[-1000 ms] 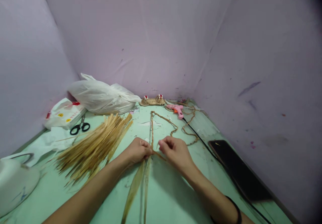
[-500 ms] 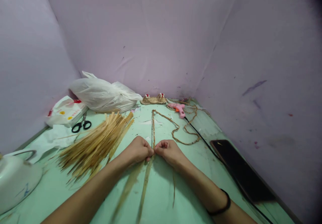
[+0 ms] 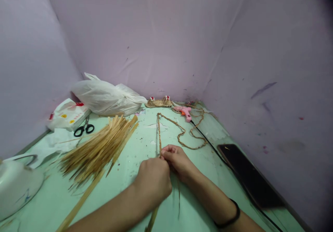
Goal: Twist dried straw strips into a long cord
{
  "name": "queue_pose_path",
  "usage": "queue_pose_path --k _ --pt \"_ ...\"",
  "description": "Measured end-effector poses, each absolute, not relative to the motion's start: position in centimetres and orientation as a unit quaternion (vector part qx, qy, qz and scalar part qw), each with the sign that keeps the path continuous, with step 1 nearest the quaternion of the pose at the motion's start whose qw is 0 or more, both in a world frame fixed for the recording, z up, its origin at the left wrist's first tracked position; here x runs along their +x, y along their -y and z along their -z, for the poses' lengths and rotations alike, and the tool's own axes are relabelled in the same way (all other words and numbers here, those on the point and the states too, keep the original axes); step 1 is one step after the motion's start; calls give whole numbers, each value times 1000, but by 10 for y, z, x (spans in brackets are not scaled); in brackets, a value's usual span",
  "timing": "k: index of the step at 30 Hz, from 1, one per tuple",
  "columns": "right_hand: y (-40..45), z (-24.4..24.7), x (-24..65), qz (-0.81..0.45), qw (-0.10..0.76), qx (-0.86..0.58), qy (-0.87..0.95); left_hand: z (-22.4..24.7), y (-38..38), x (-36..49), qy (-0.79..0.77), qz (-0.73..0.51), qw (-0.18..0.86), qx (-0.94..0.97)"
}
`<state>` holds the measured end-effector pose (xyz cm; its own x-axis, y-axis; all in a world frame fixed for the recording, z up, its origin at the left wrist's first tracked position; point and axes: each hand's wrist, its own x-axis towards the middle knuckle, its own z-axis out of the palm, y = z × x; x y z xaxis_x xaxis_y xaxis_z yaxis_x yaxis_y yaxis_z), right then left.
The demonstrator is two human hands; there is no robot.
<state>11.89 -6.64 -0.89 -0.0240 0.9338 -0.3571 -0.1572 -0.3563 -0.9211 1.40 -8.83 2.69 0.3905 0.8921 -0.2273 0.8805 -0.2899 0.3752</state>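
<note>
A thin braided straw cord (image 3: 159,131) runs down the table toward me, ending at my hands. My right hand (image 3: 178,160) pinches its lower end between thumb and fingertips. Right beside it and slightly lower, my left hand (image 3: 153,178) is closed, knuckles up, its fingertips meeting the right ones at the cord's end. A flat straw strand (image 3: 153,220) comes out below the left hand; the grip itself is hidden. Under the right hand hangs a thin dark strand (image 3: 179,197). The rest of the cord loops to the right.
Left lies a bundle of dry straw strips (image 3: 101,148), with black-handled scissors (image 3: 83,130), a white plastic bag (image 3: 109,98) and a white rounded container (image 3: 19,190) around it. A pink glue gun (image 3: 184,113), its black cable and a phone (image 3: 249,176) are on the right. Walls enclose the table.
My left hand has turned over and moved right and nearer, closing into a fist beside the right hand. The right hand still pinches the cord. A straw strip near the left forearm shows more now.
</note>
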Motion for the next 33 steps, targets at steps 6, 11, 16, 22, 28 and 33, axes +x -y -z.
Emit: queue_pose_path --k 6,11,16,22,28,33 --pt "66 4 128 -662 403 -515 367 -33 46 -9 -613 -221 454 608" --pt "66 -3 128 -668 406 -502 370 -15 40 -7 -520 -184 661 509" --pt "60 4 130 -582 380 -547 467 -14 41 -3 -576 -163 589 543" --pt "65 8 132 -340 284 -649 619 -5 45 4 -606 -198 556 534" --pt "86 -16 123 -228 206 -710 633 1 47 5 -585 -220 574 528" --pt "91 -12 116 -274 227 -683 637 -3 44 -2 -582 -208 605 502"
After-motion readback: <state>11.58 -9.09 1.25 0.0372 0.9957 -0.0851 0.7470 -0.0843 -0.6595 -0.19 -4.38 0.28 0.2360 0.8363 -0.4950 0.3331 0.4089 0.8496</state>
